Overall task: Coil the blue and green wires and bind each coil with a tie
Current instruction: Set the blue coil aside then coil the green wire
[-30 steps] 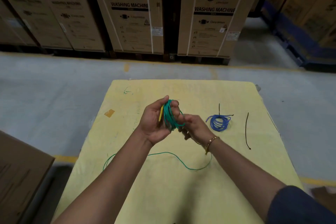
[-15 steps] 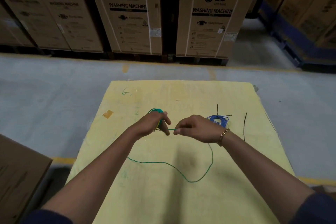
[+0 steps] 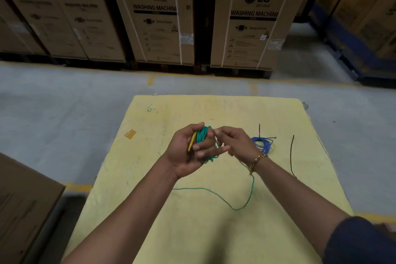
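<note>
My left hand point(image 3: 188, 152) is raised palm up over the yellow table point(image 3: 192, 231) and grips a green wire coil point(image 3: 202, 136) wound around its fingers, with a yellow piece beside the coil. My right hand point(image 3: 233, 143) pinches the green wire right next to the coil. The loose green wire tail point(image 3: 235, 208) curves down over the table under my right wrist. A blue wire coil point(image 3: 263, 143) lies on the table to the right, with a black tie sticking up from it. A second black tie point(image 3: 291, 154) lies further right.
Tall cardboard washing-machine boxes point(image 3: 156, 15) stand in a row beyond the table across a grey floor. A brown carton point(image 3: 23, 206) sits at the lower left. An orange tape patch point(image 3: 130, 134) is stuck on the table's left part.
My left hand has turned palm up and lifted the green coil. My right hand has come back to the coil with the wire, and the loose tail on the table is shorter.
</note>
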Demonstrator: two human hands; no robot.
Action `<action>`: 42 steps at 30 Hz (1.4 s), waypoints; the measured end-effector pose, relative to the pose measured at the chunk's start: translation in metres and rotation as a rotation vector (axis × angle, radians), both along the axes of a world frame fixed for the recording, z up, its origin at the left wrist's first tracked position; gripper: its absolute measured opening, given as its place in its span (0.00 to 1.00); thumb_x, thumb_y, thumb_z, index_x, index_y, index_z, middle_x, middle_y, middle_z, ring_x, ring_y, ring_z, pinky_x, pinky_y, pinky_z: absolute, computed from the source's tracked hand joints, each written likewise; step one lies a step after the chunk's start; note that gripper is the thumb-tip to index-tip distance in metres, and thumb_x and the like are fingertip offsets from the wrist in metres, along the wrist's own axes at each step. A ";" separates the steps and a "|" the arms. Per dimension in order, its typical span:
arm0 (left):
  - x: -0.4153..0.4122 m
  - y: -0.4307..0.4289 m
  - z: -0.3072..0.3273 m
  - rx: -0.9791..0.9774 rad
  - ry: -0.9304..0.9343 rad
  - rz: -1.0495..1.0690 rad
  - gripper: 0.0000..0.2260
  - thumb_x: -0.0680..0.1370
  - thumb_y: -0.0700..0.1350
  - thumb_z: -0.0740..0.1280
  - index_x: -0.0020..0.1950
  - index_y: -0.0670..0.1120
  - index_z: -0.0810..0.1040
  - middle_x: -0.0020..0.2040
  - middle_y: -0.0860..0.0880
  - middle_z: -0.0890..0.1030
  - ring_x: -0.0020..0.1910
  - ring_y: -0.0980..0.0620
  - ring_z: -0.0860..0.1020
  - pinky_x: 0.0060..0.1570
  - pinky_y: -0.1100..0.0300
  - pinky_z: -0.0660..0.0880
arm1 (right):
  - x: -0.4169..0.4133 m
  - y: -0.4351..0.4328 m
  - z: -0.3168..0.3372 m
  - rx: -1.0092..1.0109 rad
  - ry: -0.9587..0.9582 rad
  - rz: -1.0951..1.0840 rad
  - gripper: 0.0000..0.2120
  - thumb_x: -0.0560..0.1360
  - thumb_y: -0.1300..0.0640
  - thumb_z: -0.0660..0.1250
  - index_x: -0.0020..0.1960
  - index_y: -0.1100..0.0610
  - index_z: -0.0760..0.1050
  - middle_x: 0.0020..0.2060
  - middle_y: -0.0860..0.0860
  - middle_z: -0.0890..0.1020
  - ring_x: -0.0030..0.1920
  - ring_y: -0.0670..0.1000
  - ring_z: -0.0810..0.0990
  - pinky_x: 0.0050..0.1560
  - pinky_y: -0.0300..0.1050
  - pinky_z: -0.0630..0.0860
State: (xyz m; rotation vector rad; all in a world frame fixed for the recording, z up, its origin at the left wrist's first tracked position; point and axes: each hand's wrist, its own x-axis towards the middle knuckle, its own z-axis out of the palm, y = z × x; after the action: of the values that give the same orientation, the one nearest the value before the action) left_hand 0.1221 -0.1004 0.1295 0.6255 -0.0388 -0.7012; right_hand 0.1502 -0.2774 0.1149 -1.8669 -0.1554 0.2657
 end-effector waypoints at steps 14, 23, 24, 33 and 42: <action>0.020 -0.011 -0.016 1.054 -0.404 0.115 0.16 0.84 0.50 0.53 0.59 0.50 0.80 0.62 0.53 0.83 0.66 0.54 0.76 0.58 0.61 0.69 | -0.035 0.017 -0.011 -0.515 0.050 0.349 0.16 0.81 0.54 0.60 0.66 0.52 0.78 0.35 0.48 0.82 0.39 0.47 0.79 0.43 0.42 0.72; 0.008 0.012 -0.041 1.512 -0.732 -0.076 0.18 0.87 0.44 0.51 0.65 0.44 0.78 0.59 0.46 0.83 0.62 0.47 0.76 0.62 0.55 0.69 | -0.016 -0.006 0.053 -0.826 -0.116 0.524 0.12 0.81 0.49 0.63 0.57 0.51 0.82 0.40 0.44 0.79 0.43 0.47 0.75 0.42 0.43 0.68; 0.007 0.014 -0.043 1.514 -0.726 -0.080 0.18 0.86 0.43 0.50 0.62 0.43 0.79 0.52 0.45 0.85 0.59 0.47 0.78 0.62 0.52 0.71 | -0.013 -0.010 0.058 -0.795 -0.133 0.516 0.10 0.81 0.49 0.64 0.55 0.51 0.83 0.38 0.42 0.79 0.41 0.44 0.76 0.40 0.40 0.68; -0.016 0.001 -0.017 0.321 -0.101 0.008 0.18 0.81 0.45 0.51 0.40 0.39 0.75 0.19 0.48 0.62 0.22 0.48 0.65 0.69 0.45 0.71 | 0.007 -0.010 0.039 -0.157 -0.073 -0.015 0.06 0.77 0.53 0.71 0.46 0.56 0.82 0.34 0.49 0.77 0.24 0.42 0.70 0.24 0.41 0.72; 0.003 -0.001 0.007 -0.028 0.072 0.379 0.15 0.82 0.46 0.55 0.50 0.37 0.76 0.44 0.35 0.83 0.51 0.33 0.83 0.71 0.46 0.68 | -0.038 0.024 -0.030 -0.171 0.265 0.080 0.13 0.81 0.47 0.64 0.49 0.52 0.84 0.29 0.48 0.70 0.26 0.46 0.64 0.23 0.35 0.59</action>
State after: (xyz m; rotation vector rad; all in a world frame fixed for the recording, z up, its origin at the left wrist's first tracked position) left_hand 0.1249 -0.1009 0.1360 0.5597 0.1340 -0.3553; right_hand 0.1117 -0.2531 0.0847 -1.9757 -0.0258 0.5930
